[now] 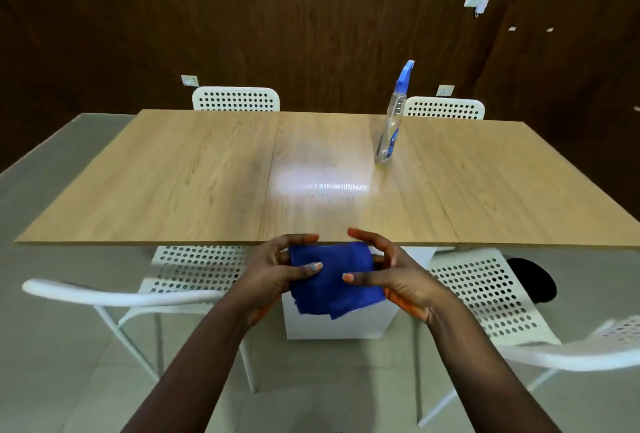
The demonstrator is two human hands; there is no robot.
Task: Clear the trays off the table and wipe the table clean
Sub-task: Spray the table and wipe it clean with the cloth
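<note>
A folded blue cloth (334, 280) is held between both hands just below the near edge of the wooden table (180, 183). My left hand (273, 276) grips its left side, thumb on top. My right hand (398, 276) holds its right side, thumb pressing the top and fingers behind. A clear spray bottle (391, 131) with a blue nozzle stands upright on the table, right of centre and toward the far side. No trays are in view.
White perforated chairs stand around the table: one near left (187, 276), one near right (485, 297), two at the far side (235, 98) (445, 107). A white table pedestal (336, 325) sits below the cloth. A dark wood wall lies behind.
</note>
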